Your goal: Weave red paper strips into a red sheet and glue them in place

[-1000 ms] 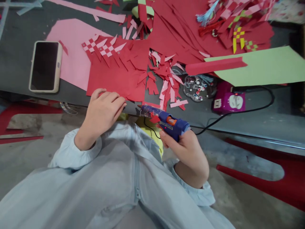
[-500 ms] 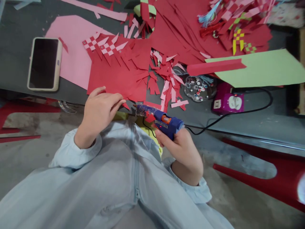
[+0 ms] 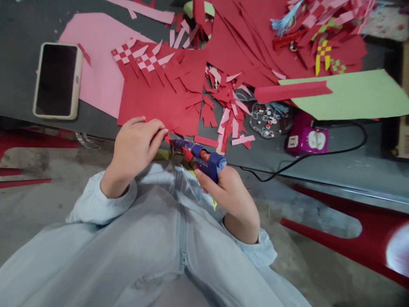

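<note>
My right hand (image 3: pixel 228 192) is wrapped round the handle of a blue glue gun (image 3: pixel 204 158), its tip pointing left. A small red paper piece (image 3: pixel 168 137) is pinched in the fingertips of my left hand (image 3: pixel 137 149), at the table's front edge. The glue gun's nozzle reaches that piece; whether they touch I cannot tell. Just beyond my left hand lies a red paper sheet (image 3: pixel 153 104). Woven red-and-pink paper pieces (image 3: pixel 147 62) rest on its upper part, with folded red strips beside them.
A phone (image 3: pixel 57 81) lies at left on pink paper (image 3: pixel 99 47). Red and pink paper scraps (image 3: pixel 226 91) are heaped mid-table. At right are a clear dish of beads (image 3: pixel 270 119), a purple power socket (image 3: pixel 306 136) with a black cord (image 3: pixel 297 160), and a pale green sheet (image 3: pixel 351 96).
My right hand has moved left with the glue gun, bringing the nozzle up to the red piece. My left hand stays nearly in place, still pinching it.
</note>
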Motion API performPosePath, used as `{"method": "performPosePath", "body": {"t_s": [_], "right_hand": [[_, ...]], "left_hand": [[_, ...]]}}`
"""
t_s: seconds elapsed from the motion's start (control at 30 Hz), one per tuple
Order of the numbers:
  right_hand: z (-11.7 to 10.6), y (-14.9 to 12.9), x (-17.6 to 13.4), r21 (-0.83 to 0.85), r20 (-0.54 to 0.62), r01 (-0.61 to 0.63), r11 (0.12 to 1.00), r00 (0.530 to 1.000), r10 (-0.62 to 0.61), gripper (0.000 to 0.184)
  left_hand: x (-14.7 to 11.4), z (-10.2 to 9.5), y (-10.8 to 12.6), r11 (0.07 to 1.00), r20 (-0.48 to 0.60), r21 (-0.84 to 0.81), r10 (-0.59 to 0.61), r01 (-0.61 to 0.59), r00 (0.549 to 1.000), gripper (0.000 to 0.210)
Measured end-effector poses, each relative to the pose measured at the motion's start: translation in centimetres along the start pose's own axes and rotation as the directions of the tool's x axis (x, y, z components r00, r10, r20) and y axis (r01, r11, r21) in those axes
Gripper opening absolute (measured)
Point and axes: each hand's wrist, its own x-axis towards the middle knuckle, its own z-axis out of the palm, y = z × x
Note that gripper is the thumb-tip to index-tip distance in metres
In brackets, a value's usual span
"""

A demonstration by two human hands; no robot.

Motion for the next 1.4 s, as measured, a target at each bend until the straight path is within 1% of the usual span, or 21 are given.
{"method": "performPosePath", "body": {"t_s": [0.3,0.67,0.97,1.27,1.4], "right_hand": [[-0.48,-0.71,0.27,-0.087,0.031,0.007,0.996,1.000,-0.004,0.036],[-0.53,-0.63,0.23,-0.103,0.039,-0.013,0.995,0.999,0.017,0.038],[-0.66,-0.51,0.22,-0.101,0.056,0.022,0.995,0.998,-0.016,0.039],[-0.64,-0.51,0.25,-0.097,0.050,0.000,0.995,0.999,0.005,0.038],[-0.75,-0.53,0.07,-0.095,0.053,-0.008,0.995,0.999,0.013,0.038]], "left_hand": [[-0.17,-0.06,-0.06,1.000,0.000,-0.011,-0.006,0.006,1.000,0.035],[-0.47,0.13,-0.09,1.000,-0.002,-0.004,-0.025,0.025,1.000,0.035],[-0.54,0.17,-0.04,0.999,-0.015,-0.011,-0.039,0.039,0.999,0.033],[-0.47,-0.03,0.09,0.998,0.023,-0.016,-0.059,0.060,0.998,0.033],[-0.47,0.02,0.01,0.998,0.015,-0.023,-0.052,0.052,0.999,0.033]]}}
